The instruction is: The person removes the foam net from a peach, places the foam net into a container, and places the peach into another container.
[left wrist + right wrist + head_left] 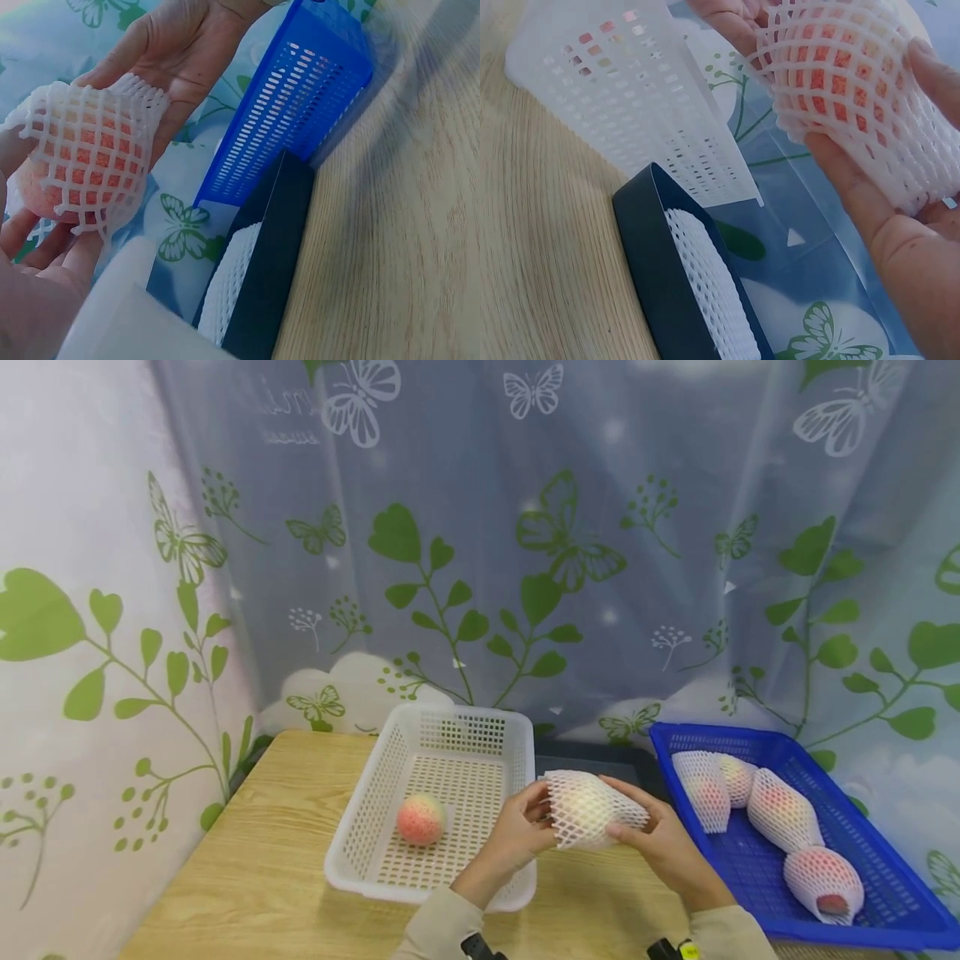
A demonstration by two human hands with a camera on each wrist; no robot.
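Note:
Between both hands, above the table in the head view, is a peach (97,161) in a white foam net sleeve (588,810). My left hand (513,837) holds it from the left, its fingers curled at the open end of the net, where part of the bare peach shows in the left wrist view. The right hand (669,845) grips the narrower, gathered end, thumb on the near side and fingers on the far side. A bare peach (421,820) lies in the white basket (390,892) to the left.
The blue basket (870,935) on the right holds several peaches in foam nets, one being a netted peach (823,883) near its front. Behind the hands, between the baskets, stands a dark box (645,262) with white foam nets (712,285). A printed curtain (465,568) hangs behind the wooden table (247,860).

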